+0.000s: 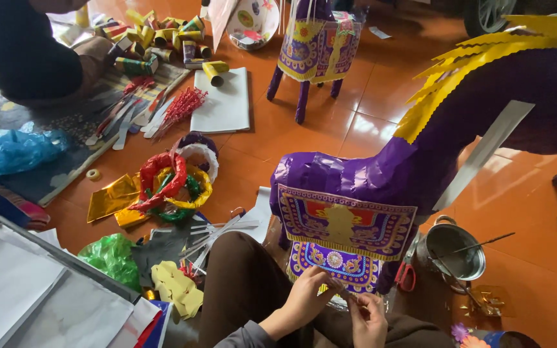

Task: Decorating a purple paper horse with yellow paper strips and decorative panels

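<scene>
A large purple paper horse (420,148) with a yellow fringed mane stands on the orange tiled floor right in front of me. A patterned purple-and-gold saddle cloth (343,222) hangs on its side, with a second patterned panel (335,264) below it. My left hand (305,298) pinches the lower edge of that panel. My right hand (367,317) sits just beside it, fingers closed on a thin strip or the panel's edge; which one I cannot tell. My knee in brown trousers (243,283) is at the left of the hands.
A metal pot (452,254) with a stick in it and red-handled scissors (406,276) lie right of the horse. Coloured paper rings (175,180), gold foil, yellow cut-outs (176,289) and white sheets (224,103) lie left. A smaller purple horse (317,45) stands behind. Another person (20,51) sits far left.
</scene>
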